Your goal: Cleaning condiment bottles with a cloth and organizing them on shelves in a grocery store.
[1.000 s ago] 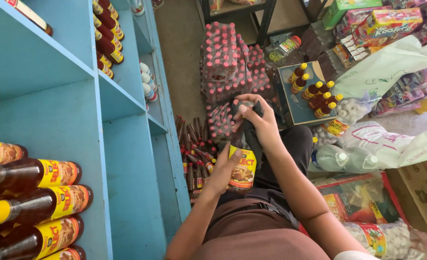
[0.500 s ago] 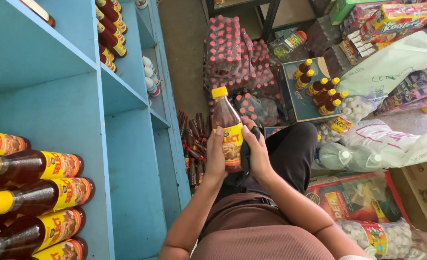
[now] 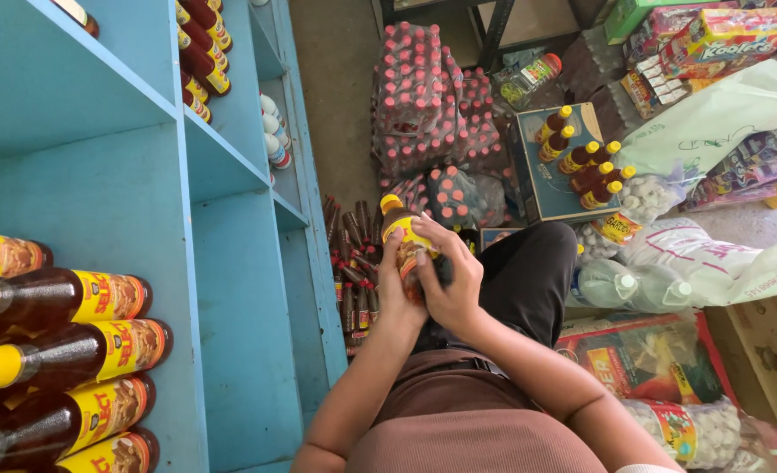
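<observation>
I hold a dark sauce bottle (image 3: 401, 229) with a yellow cap and yellow label in front of my lap. My left hand (image 3: 395, 293) grips its lower body from the left. My right hand (image 3: 448, 278) wraps over its front and label. The bottle is roughly upright, cap pointing away from me. On the blue shelf (image 3: 126, 201) at my left lie several matching bottles (image 3: 64, 350) on their sides, caps toward me.
Shrink-wrapped packs of red-capped bottles (image 3: 423, 105) stand ahead on the floor. A blue carton (image 3: 542, 180) holds more yellow-capped bottles (image 3: 586, 162). Small dark bottles (image 3: 353, 263) line the shelf foot. Bags, water bottles (image 3: 621, 285) and snack packs (image 3: 713, 44) crowd the right.
The bottle was lifted from my lap, held high, and is now lowered slightly. My right hand has come over its front, so both hands now wrap it.
</observation>
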